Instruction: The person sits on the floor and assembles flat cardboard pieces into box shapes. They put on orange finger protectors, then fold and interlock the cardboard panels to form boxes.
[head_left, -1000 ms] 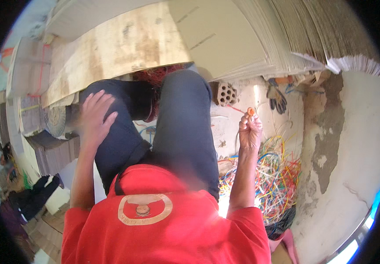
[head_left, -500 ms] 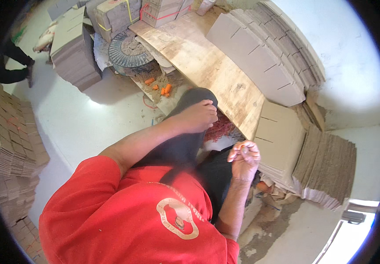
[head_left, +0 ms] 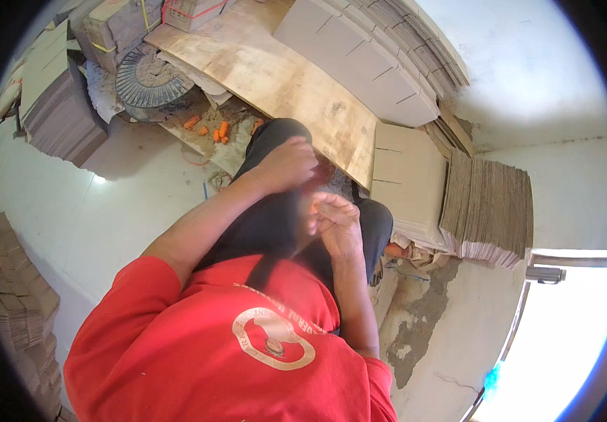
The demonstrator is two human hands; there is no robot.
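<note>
My left hand [head_left: 288, 166] is over my bent left leg [head_left: 265, 144], just below the knee. Its fingers are curled in and slightly blurred, so what they may hold is hidden. Close beside it, lower and to the right, my right hand [head_left: 340, 224] is raised above my lap. Thumb and fingers pinch a small orange piece [head_left: 314, 207], partly covered and smeared by motion. Between hands and board, a dark reddish heap [head_left: 325, 173] shows in part.
A wooden board [head_left: 268, 74] runs beyond my knees. Several orange rolls [head_left: 223, 130] lie left of it, near a round ribbed dark object [head_left: 145, 77]. Flat cardboard stacks stand at right [head_left: 405, 179], back [head_left: 359, 53] and left [head_left: 61, 105]. A bright opening [head_left: 563, 337] is at lower right.
My right hand has moved left and up, close to my left hand. My left hand has drawn slightly back from the knee. The view has turned right, and the person at far left has left it.
</note>
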